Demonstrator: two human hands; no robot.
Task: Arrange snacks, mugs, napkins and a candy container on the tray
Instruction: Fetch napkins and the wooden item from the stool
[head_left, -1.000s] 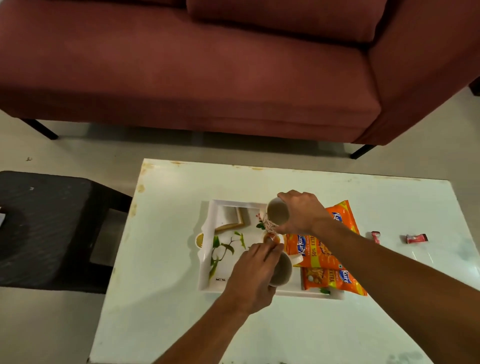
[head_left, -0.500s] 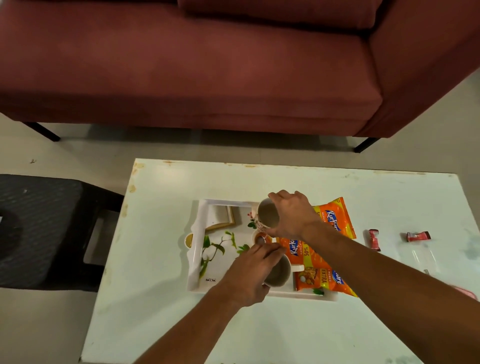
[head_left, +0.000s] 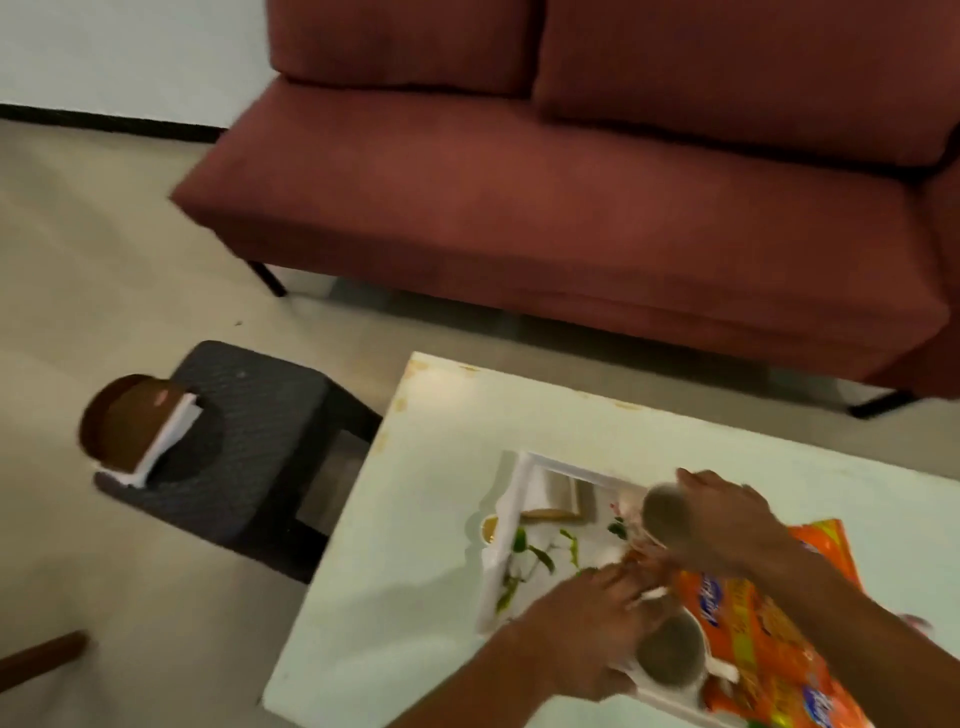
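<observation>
White table surface fills the near right of the view, and on it a white tray with a leaf pattern is set as the collecting point for the arrangement. Nearest the camera, the left hand is seen curled over the rim of the near mug, which stands at the tray's near edge; the fingers are pressed around the mug, presumably so it can be seated upright beside its partner. Just beyond, the right hand is wrapped around the far mug, held over the tray's far half; whether it has been set down cannot be told through the blur. Orange snack packets are laid along the tray's right side, under the right forearm, probably to keep the centre free for the mugs. A folded napkin is noted in the tray's far left corner. Off the table to the left, a dark stool bears a brown round item with white paper, not identifiable. Farthest back, a maroon sofa stands against the wall. No candy container is identifiable on the tray, so the task is judged part done.
</observation>
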